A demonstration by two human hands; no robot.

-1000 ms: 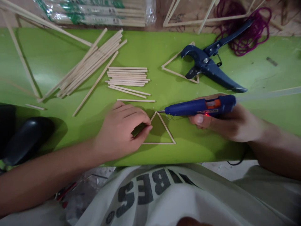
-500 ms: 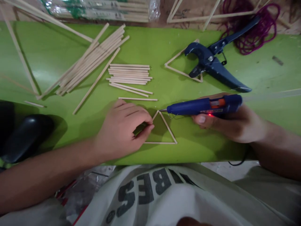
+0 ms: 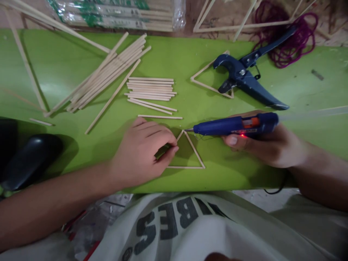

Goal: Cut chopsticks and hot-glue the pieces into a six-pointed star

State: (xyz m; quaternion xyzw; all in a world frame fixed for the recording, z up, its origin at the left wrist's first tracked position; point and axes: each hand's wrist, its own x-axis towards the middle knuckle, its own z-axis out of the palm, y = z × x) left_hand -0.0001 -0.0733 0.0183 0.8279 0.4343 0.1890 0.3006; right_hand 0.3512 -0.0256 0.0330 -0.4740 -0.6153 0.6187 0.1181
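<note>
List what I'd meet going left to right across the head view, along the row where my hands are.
Black rounded object, your left hand, the stick triangle, the blue glue gun, your right hand.

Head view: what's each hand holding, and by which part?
Right hand: hot glue gun, gripped around its rear part. Left hand: wooden-stick triangle, pinched by its left stick, near that stick's upper end.
</note>
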